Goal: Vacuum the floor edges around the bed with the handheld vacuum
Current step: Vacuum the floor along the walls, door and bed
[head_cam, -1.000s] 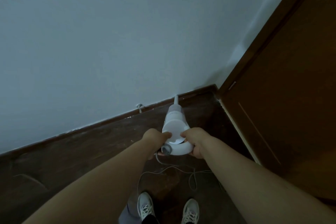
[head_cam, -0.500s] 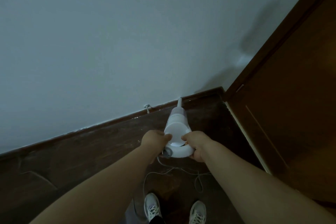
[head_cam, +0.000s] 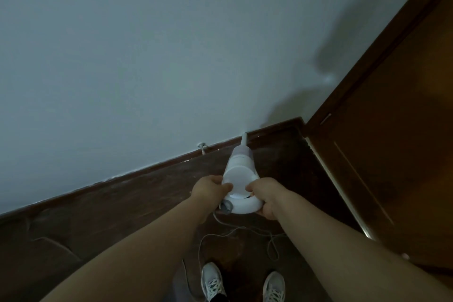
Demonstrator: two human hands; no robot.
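A white handheld vacuum (head_cam: 240,174) points away from me, its narrow nozzle tip (head_cam: 244,138) touching the dark wooden baseboard (head_cam: 147,169) where the floor meets the pale wall. My left hand (head_cam: 209,188) grips the vacuum's rear on the left side. My right hand (head_cam: 266,197) grips it on the right side. A thin white cord (head_cam: 235,233) trails from the vacuum's back and loops on the dark floor (head_cam: 122,213) toward my feet. No bed shows in this view.
A tall brown wooden panel (head_cam: 392,144) stands at the right, forming a corner with the wall. A small white stopper (head_cam: 202,147) sticks out of the baseboard left of the nozzle. My white sneakers (head_cam: 213,282) stand at the bottom.
The view has shifted, so the vacuum and hands sit slightly further right and up in frame. The nozzle stays against the baseboard and both hands keep their grip.
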